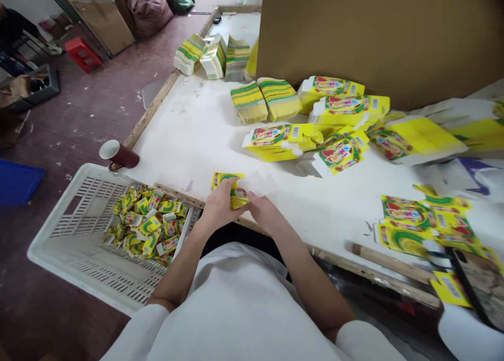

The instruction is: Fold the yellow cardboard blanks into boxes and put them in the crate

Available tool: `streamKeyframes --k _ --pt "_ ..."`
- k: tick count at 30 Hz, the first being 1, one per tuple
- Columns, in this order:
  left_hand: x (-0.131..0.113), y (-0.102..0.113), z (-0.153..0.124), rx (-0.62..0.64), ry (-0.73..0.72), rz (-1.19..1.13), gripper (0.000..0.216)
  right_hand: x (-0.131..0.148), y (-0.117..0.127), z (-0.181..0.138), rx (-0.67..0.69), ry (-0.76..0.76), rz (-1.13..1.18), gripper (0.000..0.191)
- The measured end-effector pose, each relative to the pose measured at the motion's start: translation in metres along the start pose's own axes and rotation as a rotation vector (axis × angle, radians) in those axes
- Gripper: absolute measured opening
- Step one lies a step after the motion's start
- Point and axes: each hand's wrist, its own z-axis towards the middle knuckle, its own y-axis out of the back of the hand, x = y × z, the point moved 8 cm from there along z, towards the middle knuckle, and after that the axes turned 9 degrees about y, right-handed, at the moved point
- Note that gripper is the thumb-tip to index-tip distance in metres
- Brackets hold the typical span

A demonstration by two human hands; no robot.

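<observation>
Near the table's front edge, both hands are at a small yellow-and-green printed carton (238,202). My left hand (218,206) grips it from the left, thumb and fingers closed round it. At its right end, my right hand (264,212) pinches the carton with bent fingers; the exact fingertip contact is partly hidden. Another yellow printed piece (220,178) shows just beyond my left fingers, and I cannot tell if it belongs to the same carton. Below left, a white plastic crate (63,256) holds many small folded cartons (151,227).
A maroon mug (125,157) stands at the table's left edge. Stacks of flat cartons (249,103) and loose flattened boxes (275,140) lie further back before a large cardboard sheet (374,35). At right are flat cartons (429,219), a wooden stick (389,262) and a phone (478,282).
</observation>
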Motion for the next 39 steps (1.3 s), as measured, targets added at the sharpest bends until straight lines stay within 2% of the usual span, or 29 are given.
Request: streamKeyframes --k 4,9,12,16,19,21,23,24,26,29,31,35,39 --pt "-0.006 -0.005 -0.003 0.060 -0.083 0.047 0.070 -0.005 -0.008 -0.001 0.116 -0.120 0.129 0.056" --pt "-0.007 -0.006 -0.003 0.071 -0.097 0.032 0.056 -0.007 -0.004 0.000 0.089 -0.093 0.145 0.064" --pt "-0.004 -0.010 -0.001 0.122 -0.061 0.045 0.053 0.000 0.002 -0.003 0.043 0.014 -0.027 0.070" --pt "-0.002 -0.013 0.002 0.155 -0.010 0.018 0.073 0.019 0.001 -0.011 0.048 0.205 -0.400 0.075" --pt "-0.003 -0.007 0.004 0.083 -0.018 -0.024 0.076 0.026 -0.003 -0.011 0.046 0.298 -0.544 0.062" --pt "0.001 0.004 0.003 -0.037 0.015 -0.022 0.074 0.025 0.003 -0.008 -0.030 0.314 -0.520 0.057" --pt "0.010 0.017 0.000 -0.186 0.102 -0.071 0.081 0.019 0.015 -0.005 -0.155 0.269 -0.422 0.056" --pt "0.015 0.022 -0.003 -0.247 0.148 -0.161 0.085 0.015 0.022 -0.004 -0.212 0.235 -0.365 0.057" --pt "0.025 0.026 -0.008 -0.331 0.220 -0.497 0.082 0.009 0.027 -0.004 -0.258 0.190 -0.297 0.059" --pt "0.040 0.019 -0.014 -0.437 0.356 -1.107 0.055 0.012 0.016 -0.004 -0.159 0.250 -0.390 0.058" --pt "0.046 0.014 -0.014 -0.512 0.442 -1.361 0.043 0.017 0.006 -0.006 -0.080 0.322 -0.490 0.053" --pt "0.043 0.018 -0.004 -0.540 0.451 -1.544 0.035 0.025 -0.001 -0.009 -0.005 0.396 -0.570 0.044" --pt "0.043 0.018 0.000 -0.541 0.459 -1.618 0.030 0.028 0.001 -0.006 0.087 0.364 -0.568 0.033"
